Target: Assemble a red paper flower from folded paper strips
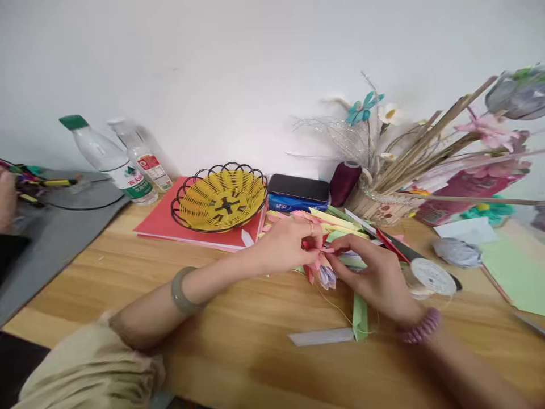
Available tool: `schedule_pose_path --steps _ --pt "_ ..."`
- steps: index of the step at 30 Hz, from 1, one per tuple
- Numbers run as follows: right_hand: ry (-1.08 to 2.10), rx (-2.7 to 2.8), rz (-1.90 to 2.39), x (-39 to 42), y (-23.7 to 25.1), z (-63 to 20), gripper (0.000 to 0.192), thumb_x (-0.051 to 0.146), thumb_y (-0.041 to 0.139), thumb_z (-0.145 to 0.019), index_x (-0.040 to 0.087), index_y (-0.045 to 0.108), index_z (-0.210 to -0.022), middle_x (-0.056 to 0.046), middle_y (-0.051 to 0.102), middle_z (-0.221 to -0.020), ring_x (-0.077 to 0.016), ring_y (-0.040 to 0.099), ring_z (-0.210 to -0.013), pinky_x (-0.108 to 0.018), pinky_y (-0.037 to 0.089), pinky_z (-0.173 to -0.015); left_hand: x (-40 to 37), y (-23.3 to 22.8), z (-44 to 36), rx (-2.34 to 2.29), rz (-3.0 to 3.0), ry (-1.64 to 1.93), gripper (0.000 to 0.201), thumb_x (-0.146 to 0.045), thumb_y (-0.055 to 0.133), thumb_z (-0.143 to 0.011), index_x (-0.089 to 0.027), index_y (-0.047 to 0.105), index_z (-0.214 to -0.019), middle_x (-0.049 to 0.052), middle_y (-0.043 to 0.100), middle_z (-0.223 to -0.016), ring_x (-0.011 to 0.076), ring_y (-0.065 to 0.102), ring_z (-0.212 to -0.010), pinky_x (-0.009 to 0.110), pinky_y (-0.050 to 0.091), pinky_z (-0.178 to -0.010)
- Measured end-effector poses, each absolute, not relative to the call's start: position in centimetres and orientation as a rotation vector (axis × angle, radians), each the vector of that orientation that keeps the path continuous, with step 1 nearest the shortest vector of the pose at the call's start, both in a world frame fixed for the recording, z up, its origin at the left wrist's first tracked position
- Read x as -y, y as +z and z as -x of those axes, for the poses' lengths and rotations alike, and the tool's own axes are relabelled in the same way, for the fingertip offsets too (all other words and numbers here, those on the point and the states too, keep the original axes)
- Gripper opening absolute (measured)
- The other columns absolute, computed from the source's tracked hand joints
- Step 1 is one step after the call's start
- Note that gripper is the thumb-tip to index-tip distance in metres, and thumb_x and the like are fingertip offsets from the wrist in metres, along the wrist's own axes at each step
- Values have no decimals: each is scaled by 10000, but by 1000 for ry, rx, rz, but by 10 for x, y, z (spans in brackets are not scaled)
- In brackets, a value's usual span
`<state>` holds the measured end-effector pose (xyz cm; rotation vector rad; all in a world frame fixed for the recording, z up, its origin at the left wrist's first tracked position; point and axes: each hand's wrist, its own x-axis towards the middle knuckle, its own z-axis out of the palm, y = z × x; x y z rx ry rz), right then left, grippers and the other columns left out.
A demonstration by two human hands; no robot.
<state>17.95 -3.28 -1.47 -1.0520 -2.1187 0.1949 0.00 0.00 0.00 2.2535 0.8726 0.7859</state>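
Both hands meet over a wooden table against a plain white wall, pinching a small paper flower between them.

Left hand (289,244) and right hand (374,278) each close their fingertips on the pink and lilac paper flower (321,267), held just above the table (238,346) near its middle; a thin thread trails from it toward a white spool (432,276) beside the right hand. Folded paper strips (340,227) lie behind the hands, and a green strip (360,315) and a grey strip (320,337) lie in front. Further back sit a yellow basket (221,199) on a red folder (159,224), two plastic bottles (123,159), and a woven vase (383,207) of sticks and paper flowers. Another person's hand (6,199) shows at the far left, over a grey mat (51,238).
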Motion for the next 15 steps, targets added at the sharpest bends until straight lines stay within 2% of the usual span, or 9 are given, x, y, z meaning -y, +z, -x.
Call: schedule_pose_path --steps 4,10,12,13,15 --pt "-10 2207 965 35 -19 -184 77 176 556 -799 222 537 -858 -10 668 -777 -131 617 -662 -247 474 -600 1 -3 -2 -875 -2358 790 79 -93 491 -666 -162 503 -630 -38 549 -584 77 467 -558 190 347 -534" --pt "-195 2223 925 37 -18 -186 51 179 545 -799 228 552 -813 -13 687 -744 -144 637 -629 -251 474 -552 -5 -2 2 -744 -2185 747 52 -138 515 -671 -159 547 -706 -5 580 -708 100 522 -645 210 400 -576" --pt "-226 2208 911 38 -18 -187 66 180 554 -797 235 553 -832 -6 690 -741 -137 639 -618 -244 480 -546 -12 -2 6 -739 -1945 758 69 -164 494 -712 -155 552 -748 35 602 -839 122 563 -742 231 436 -628" --pt "-242 2200 902 38 -19 -187 78 175 560 -794 237 551 -840 -4 690 -739 -134 640 -616 -241 483 -545 -16 -3 8 -743 -1819 794 110 -170 493 -723 -158 548 -817 64 590 -980 143 572 -855 258 454 -698" --pt "-269 2184 888 38 -20 -188 98 164 573 -784 238 547 -842 -2 691 -737 -134 643 -621 -239 488 -549 -22 -5 12 -592 -1715 675 305 -192 546 -715 -182 519 -1019 97 526 -1174 184 524 -1067 315 446 -833"
